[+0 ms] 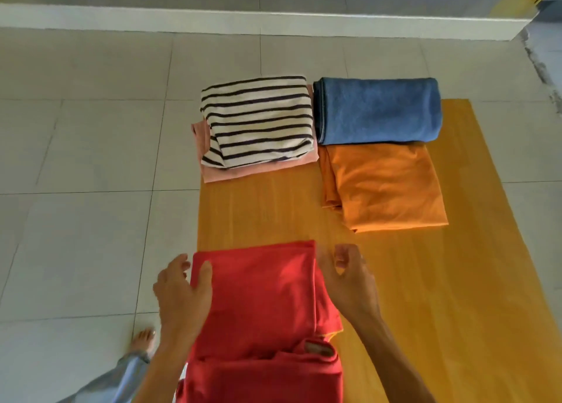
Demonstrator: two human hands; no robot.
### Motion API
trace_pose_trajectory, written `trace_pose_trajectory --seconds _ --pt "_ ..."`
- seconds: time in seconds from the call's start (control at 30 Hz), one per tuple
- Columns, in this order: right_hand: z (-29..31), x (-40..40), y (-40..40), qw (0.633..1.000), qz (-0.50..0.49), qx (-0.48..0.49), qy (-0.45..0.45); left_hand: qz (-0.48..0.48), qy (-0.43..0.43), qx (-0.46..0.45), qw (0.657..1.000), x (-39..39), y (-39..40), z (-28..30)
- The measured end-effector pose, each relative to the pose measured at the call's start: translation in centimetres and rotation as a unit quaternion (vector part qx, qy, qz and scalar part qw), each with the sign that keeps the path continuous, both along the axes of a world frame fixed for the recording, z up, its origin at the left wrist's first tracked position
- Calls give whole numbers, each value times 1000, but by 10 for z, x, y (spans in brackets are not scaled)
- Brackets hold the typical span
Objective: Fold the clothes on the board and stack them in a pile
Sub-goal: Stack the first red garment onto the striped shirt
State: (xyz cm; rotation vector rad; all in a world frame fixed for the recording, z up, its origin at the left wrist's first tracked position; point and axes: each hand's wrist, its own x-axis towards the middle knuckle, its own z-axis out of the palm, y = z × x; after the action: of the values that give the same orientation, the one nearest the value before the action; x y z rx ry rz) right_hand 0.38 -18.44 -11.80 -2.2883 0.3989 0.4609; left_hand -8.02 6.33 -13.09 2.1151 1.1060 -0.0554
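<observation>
Red garment (258, 305): lies at 6 o'clock on the board (425, 281), partly folded; long axis runs 12-to-6, toward the person. Collar end w/ a neck tag sits at the near end, approx 6 o'clock.
Left hand (182, 290): on the garment's left edge, at 9 o'clock of it; thumb lies on top of the cloth, other fingers spread past the edge, lightly curled. Looks like a loose hold on the edge rather than a firm clamp.
Right hand (349, 278): at 3 o'clock of the garment, just beside its right edge; fingers curled in, nothing clearly held. Whether it touches the cloth: cannot tell.
Key relation: garment sits between both hands, each about equally near its own side edge; the next fold prob. goes along the long axis, far end vs near end.
Pile: striped shirt (258, 120) on a pink garment (213, 171), at 11 o'clock, hanging partly off the board onto the tiled floor (91, 159).
Other folded items: blue cloth (380, 111) at 1 o'clock, orange garment (386, 187) touching it just below; both separate from the pile.
Writing/brands: neck tag too blurred to read; no other text seen.
Progress (judgement): approx 4 items folded, red one in hand, single stack not yet made.
</observation>
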Motion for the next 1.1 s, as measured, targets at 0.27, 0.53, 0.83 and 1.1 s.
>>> trace_pose_trajectory --seconds 0.27,0.53,0.83,1.1 --pt "5 -50 19 992 53 19 116 -34 65 -12 997 -54 -8 -1" --pt "6 -37 32 997 54 61 17 -21 36 -224 974 -26 1 11" --pt "29 31 33 986 27 146 -72 -60 -59 -153 985 22 18 33" --pt "65 157 67 978 54 163 -114 -73 -136 -92 984 138 57 60"
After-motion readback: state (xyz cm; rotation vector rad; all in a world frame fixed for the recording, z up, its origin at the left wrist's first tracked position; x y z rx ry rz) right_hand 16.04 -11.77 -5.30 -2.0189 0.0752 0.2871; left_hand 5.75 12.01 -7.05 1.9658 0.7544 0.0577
